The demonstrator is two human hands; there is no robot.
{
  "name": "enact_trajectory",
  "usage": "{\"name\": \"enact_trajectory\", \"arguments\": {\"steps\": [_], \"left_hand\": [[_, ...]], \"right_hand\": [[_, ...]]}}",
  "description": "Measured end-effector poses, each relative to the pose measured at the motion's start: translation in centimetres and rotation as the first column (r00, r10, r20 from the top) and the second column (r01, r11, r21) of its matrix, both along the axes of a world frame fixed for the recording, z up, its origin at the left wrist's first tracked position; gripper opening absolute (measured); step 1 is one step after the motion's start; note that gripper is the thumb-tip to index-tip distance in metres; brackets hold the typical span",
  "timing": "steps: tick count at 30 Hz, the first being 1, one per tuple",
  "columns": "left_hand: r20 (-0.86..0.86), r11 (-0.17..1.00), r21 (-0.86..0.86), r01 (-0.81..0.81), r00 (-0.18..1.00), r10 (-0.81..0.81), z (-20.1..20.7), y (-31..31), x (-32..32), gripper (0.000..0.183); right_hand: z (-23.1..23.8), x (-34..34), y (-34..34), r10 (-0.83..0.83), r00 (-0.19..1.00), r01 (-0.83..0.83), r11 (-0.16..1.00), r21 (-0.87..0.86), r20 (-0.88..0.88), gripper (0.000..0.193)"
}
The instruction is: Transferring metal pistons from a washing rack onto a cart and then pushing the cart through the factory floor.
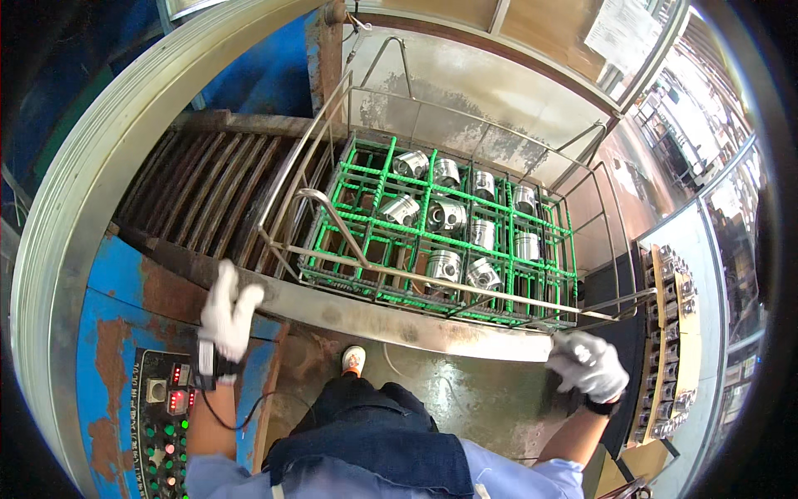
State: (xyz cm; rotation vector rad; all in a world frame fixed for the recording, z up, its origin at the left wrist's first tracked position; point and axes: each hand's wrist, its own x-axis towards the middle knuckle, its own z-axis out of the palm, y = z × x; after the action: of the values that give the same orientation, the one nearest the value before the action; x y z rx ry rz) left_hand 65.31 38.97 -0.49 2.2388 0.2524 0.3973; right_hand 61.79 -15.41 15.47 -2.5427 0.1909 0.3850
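Observation:
A wire basket (573, 309) with green-coated dividers stands in front of me. Several silver metal pistons (447, 216) sit in its compartments, some tilted. The compartments at its left side hold no pistons. My left hand (226, 314), in a white glove, is raised beside the basket's near left corner, fingers apart, holding nothing. Past the near right corner is my right hand (588, 366), in a greyish-white glove with its fingers curled. Something silvery shows at its fingers, too unclear to name.
A rusty slatted roller conveyor (199, 187) runs left of the basket. A metal ledge (399, 323) lies along its near side. At lower left is a control panel (162, 424) with lit displays and buttons. A rack of several pistons (667, 341) stands at right. A cable hangs near my left wrist.

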Motion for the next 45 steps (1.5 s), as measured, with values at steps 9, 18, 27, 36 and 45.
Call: {"name": "enact_trajectory", "arguments": {"steps": [9,18,27,36,45], "left_hand": [[0.072,1.0,-0.024,-0.001,0.997,0.002,0.5,-3.5,15.9,0.05],[0.37,0.973,0.13,-0.193,0.92,0.133,-1.9,-4.2,14.4,0.041],[0.341,0.96,0.195,-0.202,0.932,0.126,-2.4,-4.9,14.8,0.051],[0.478,0.966,0.13,-0.223,0.868,0.135,-2.1,-5.1,15.2,0.043],[0.243,0.956,0.138,-0.259,0.945,0.221,-0.6,-5.2,14.5,0.037]], "right_hand": [[-15.3,22.5,13.4,0.706,0.708,-0.682,0.683,-0.262,0.0,0.031],[-11.5,29.2,22.7,0.54,0.836,-0.497,0.669,-0.553,-0.097,0.03],[-18.0,35.1,24.0,0.29,0.951,-0.288,0.715,-0.637,-0.104,0.039],[-19.8,35.2,16.9,0.189,0.982,-0.172,0.828,-0.534,-0.023,0.05],[-17.6,33.2,0.1,0.074,0.985,-0.154,0.788,-0.596,-0.157,0.043]]}}
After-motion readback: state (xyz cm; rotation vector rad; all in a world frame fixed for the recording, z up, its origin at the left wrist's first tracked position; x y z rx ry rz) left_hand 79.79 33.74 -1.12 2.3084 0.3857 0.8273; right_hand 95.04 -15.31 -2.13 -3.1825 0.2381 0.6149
